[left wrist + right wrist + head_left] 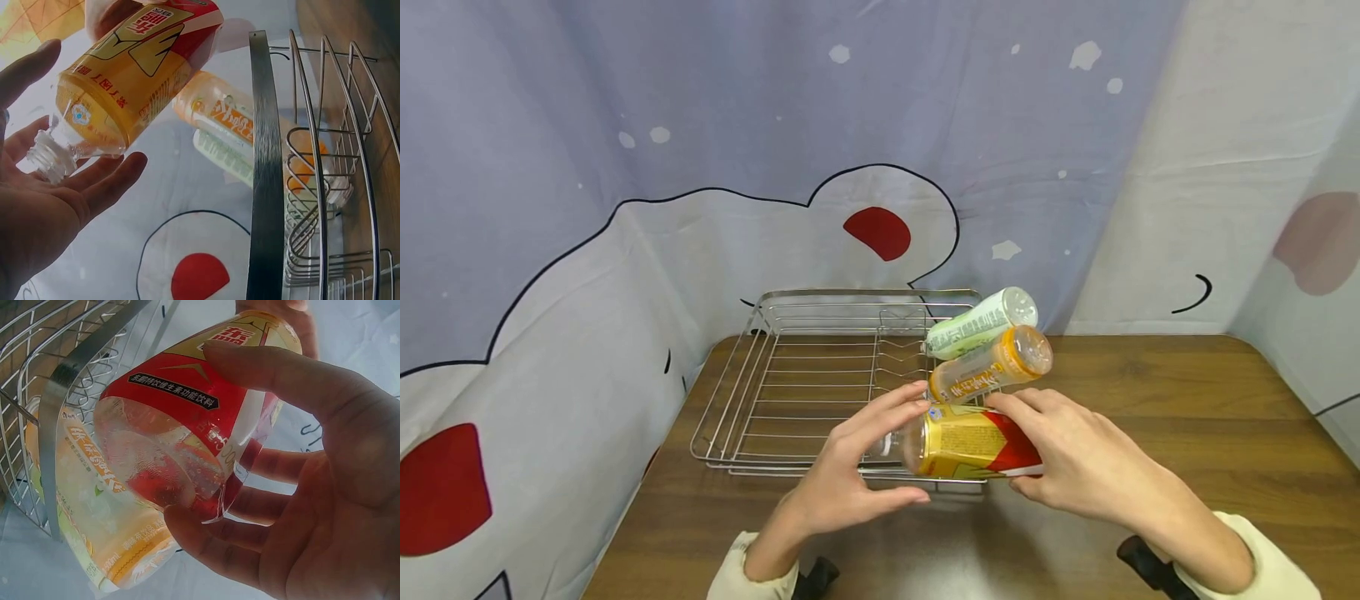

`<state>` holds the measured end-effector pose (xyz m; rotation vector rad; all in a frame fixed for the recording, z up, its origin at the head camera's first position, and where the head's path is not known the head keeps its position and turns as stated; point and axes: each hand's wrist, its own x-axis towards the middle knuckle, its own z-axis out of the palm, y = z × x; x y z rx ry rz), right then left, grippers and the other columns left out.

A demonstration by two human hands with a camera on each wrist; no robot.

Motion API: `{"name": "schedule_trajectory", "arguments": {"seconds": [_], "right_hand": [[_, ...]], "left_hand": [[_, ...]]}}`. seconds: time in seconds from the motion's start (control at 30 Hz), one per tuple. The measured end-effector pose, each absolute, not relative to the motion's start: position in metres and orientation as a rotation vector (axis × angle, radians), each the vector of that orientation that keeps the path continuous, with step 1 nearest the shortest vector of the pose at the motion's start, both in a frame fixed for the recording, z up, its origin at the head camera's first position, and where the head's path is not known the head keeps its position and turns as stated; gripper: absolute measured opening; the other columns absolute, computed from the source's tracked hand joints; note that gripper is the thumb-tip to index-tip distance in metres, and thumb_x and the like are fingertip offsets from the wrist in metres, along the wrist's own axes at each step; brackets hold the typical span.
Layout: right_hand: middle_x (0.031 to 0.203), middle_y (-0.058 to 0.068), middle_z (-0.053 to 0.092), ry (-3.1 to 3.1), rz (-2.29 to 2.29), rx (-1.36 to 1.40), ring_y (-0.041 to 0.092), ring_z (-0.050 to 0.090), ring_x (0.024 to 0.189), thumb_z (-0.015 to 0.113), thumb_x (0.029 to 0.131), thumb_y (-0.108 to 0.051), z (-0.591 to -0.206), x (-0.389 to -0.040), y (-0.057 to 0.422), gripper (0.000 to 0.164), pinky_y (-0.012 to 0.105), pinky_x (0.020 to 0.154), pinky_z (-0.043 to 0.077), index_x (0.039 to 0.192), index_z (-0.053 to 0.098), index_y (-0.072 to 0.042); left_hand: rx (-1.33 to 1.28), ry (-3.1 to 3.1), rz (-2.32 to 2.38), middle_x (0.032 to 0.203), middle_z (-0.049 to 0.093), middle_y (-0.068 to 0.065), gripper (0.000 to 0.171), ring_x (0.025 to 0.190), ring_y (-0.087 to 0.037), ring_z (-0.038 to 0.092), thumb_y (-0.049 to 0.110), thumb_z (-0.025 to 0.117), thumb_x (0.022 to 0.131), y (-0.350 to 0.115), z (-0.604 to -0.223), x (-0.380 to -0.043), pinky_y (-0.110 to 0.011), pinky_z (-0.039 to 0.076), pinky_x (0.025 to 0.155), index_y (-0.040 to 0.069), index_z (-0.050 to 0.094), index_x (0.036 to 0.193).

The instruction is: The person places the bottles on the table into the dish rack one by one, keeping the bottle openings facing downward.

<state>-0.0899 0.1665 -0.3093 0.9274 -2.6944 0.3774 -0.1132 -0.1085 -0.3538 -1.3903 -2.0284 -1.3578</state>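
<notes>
My right hand (1086, 458) grips the base end of a clear plastic bottle with a yellow and red label (966, 442). The bottle is tilted nearly sideways above the rack's near right part, its neck pointing left. Around the neck, my left hand (842, 483) has its fingers and thumb spread apart; in the left wrist view the uncapped-looking neck (53, 156) lies by the palm. Behind it, an orange-labelled bottle (973, 375) and a green-labelled bottle (970, 331) lean in the wire rack (760, 375), their bases up to the right.
The metal rack stands on a brown wooden table (1150, 392), with a flat rim and wavy wire dividers at its right side (898, 343). A patterned curtain (737, 108) hangs behind and along both sides.
</notes>
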Motion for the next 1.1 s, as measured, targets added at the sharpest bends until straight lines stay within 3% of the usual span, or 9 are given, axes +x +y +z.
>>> {"name": "schedule_trajectory", "arguments": {"seconds": [0.33, 0.67, 0.87, 1.0, 1.1], "right_hand": [[0.114, 0.005, 0.064, -2.719, 0.389, 0.93, 0.025, 0.064, 0.099, 0.093, 0.058, -0.023, -0.311, -0.09, 0.166, 0.077, 0.046, 0.074, 0.056, 0.127, 0.061, -0.013], [0.117, 0.004, 0.064, -2.736, 0.432, 0.903, 0.021, 0.063, 0.104, 0.09, 0.064, -0.028, -0.309, -0.087, 0.169, 0.076, 0.045, 0.076, 0.055, 0.133, 0.059, -0.017], [0.132, 0.001, 0.057, -2.684, 0.588, 0.913, 0.02, 0.057, 0.116, 0.091, 0.067, -0.038, -0.307, -0.085, 0.181, 0.085, 0.044, 0.085, 0.053, 0.141, 0.051, -0.021], [0.145, 0.0, 0.047, -2.575, 0.796, 0.932, 0.013, 0.051, 0.123, 0.093, 0.065, -0.037, -0.309, -0.083, 0.193, 0.099, 0.027, 0.094, 0.048, 0.148, 0.043, -0.018], [0.148, 0.007, 0.043, -2.446, 0.984, 0.978, 0.013, 0.048, 0.127, 0.097, 0.06, -0.025, -0.315, -0.083, 0.2, 0.108, 0.016, 0.094, 0.044, 0.15, 0.04, -0.009]], "left_hand": [[-1.347, -1.987, -1.361, 0.133, 0.058, -0.02, 0.061, 0.121, -0.032, 0.057, 0.006, 0.088, 0.071, -0.104, -0.36, -0.114, -0.043, 0.046, 0.101, 0.001, 0.062, 0.127], [-1.319, -1.931, -1.475, 0.13, 0.061, -0.019, 0.058, 0.118, -0.033, 0.059, 0.004, 0.089, 0.069, -0.106, -0.364, -0.117, -0.04, 0.048, 0.099, -0.002, 0.065, 0.122], [-1.311, -1.849, -1.71, 0.129, 0.058, -0.027, 0.063, 0.121, -0.034, 0.057, -0.011, 0.085, 0.065, -0.111, -0.367, -0.119, -0.04, 0.051, 0.095, -0.006, 0.063, 0.123], [-1.282, -1.797, -1.859, 0.129, 0.056, -0.031, 0.065, 0.122, -0.033, 0.056, -0.02, 0.081, 0.064, -0.115, -0.369, -0.119, -0.044, 0.053, 0.089, -0.008, 0.061, 0.124], [-1.254, -1.757, -1.971, 0.13, 0.054, -0.033, 0.063, 0.123, -0.033, 0.056, -0.023, 0.078, 0.066, -0.116, -0.37, -0.119, -0.047, 0.053, 0.087, -0.009, 0.06, 0.124]]}}
